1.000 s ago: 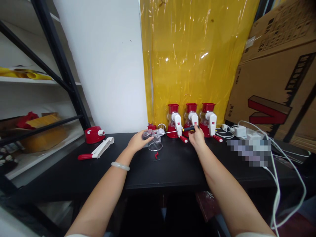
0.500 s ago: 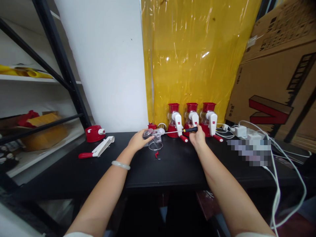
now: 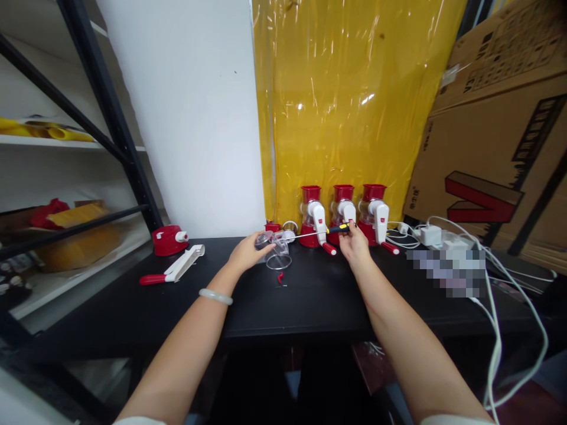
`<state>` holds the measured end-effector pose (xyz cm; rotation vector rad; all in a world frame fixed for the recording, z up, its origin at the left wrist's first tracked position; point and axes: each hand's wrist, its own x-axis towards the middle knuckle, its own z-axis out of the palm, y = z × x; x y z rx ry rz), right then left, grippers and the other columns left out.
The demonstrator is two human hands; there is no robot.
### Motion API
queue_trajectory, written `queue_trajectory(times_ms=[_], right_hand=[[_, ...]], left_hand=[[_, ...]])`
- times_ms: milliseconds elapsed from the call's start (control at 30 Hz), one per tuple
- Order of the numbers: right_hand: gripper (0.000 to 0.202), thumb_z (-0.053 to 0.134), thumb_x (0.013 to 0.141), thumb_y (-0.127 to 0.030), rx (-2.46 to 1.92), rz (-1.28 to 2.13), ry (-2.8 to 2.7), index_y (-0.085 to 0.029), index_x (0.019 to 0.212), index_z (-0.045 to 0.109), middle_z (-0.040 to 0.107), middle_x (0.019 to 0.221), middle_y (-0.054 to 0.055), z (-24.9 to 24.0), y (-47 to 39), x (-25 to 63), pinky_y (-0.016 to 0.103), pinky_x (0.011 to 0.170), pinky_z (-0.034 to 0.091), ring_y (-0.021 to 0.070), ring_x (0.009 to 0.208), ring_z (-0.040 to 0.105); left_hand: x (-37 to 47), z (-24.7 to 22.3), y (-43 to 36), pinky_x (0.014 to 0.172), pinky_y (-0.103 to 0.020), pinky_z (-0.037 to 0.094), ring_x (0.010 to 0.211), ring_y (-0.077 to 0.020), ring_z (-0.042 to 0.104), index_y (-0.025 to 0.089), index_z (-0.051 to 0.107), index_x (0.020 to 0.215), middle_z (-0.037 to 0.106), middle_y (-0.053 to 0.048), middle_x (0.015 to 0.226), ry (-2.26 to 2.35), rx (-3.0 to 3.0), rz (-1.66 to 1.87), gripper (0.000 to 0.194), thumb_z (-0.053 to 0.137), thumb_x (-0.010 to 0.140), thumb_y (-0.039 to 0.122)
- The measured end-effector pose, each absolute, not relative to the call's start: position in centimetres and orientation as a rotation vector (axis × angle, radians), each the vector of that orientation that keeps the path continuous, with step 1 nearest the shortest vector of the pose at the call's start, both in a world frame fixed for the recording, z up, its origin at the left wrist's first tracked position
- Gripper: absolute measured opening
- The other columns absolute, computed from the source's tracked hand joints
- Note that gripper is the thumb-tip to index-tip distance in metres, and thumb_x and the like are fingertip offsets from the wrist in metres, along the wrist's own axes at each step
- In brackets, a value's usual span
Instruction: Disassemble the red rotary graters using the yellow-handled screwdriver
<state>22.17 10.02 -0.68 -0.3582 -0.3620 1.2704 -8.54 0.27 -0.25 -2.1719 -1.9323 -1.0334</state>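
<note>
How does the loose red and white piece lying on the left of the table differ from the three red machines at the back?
The loose handle lies flat and alone; the three machines stand upright in a row, each with its handle attached. The loose handle sits away from both hands; the right hand works beside the machines. Both are red and white.

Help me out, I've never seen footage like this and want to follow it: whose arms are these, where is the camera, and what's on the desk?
The camera sits on a person's head and looks forward and down, so both arms are that person's own. The left hand steadies a clear plastic part on the black table. The right hand has a closed grip on a screwdriver, its tip pointing at that part. Behind stand three red and white crank devices in a row. To the left lie a red base and a loose white crank handle. To the right are white chargers and cables, beside a cardboard box.
</note>
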Motion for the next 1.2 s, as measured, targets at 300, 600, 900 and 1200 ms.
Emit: queue_trajectory(times_ms=[300, 600, 900, 1200], right_hand=[[0.022, 0.047, 0.09, -0.037, -0.402, 1.308, -0.405, -0.02, 0.079, 0.053, 0.061, 0.084, 0.002, -0.42, 9.77, 22.05, 0.026, 0.073, 0.056, 0.0117, 0.079, 0.063], [0.031, 0.079, 0.07, -0.031, -0.429, 1.211, -0.457, -0.023, 0.083, 0.052, 0.056, 0.077, -0.008, -0.74, 9.76, 22.01, 0.021, 0.058, 0.046, 0.0072, 0.066, 0.054], [0.007, 0.055, 0.082, -0.014, -0.335, 1.363, -0.426, -0.02, 0.08, 0.053, 0.064, 0.083, 0.0, -0.44, 9.58, 22.55, 0.027, 0.077, 0.054, 0.0111, 0.08, 0.064], [0.027, 0.066, 0.079, -0.044, -0.445, 1.238, -0.47, -0.022, 0.085, 0.051, 0.057, 0.082, -0.002, -0.22, 9.34, 22.07, 0.026, 0.066, 0.054, 0.0116, 0.074, 0.059]], left_hand=[[-8.22, -0.13, 0.12, 0.097, -0.035, 0.046, 0.116, -0.0273, 0.059, 0.02, 0.053, 0.132, 0.061, -0.01, 0.13, -1.921, -2.172, -1.027, 0.072, 0.055, 0.079, 0.068], [-8.44, -0.24, 0.29, 0.097, -0.035, 0.046, 0.116, -0.027, 0.059, 0.021, 0.054, 0.131, 0.062, -0.01, 0.129, -1.921, -2.165, -1.044, 0.07, 0.055, 0.079, 0.067], [-8.37, -0.15, 0.18, 0.099, -0.036, 0.044, 0.117, -0.0272, 0.058, 0.02, 0.053, 0.133, 0.061, -0.01, 0.131, -1.926, -2.177, -1.038, 0.07, 0.055, 0.08, 0.066], [-8.1, 0.04, -0.08, 0.098, -0.035, 0.045, 0.118, -0.0272, 0.058, 0.021, 0.053, 0.132, 0.061, -0.009, 0.131, -1.921, -2.176, -1.041, 0.069, 0.056, 0.08, 0.066]])
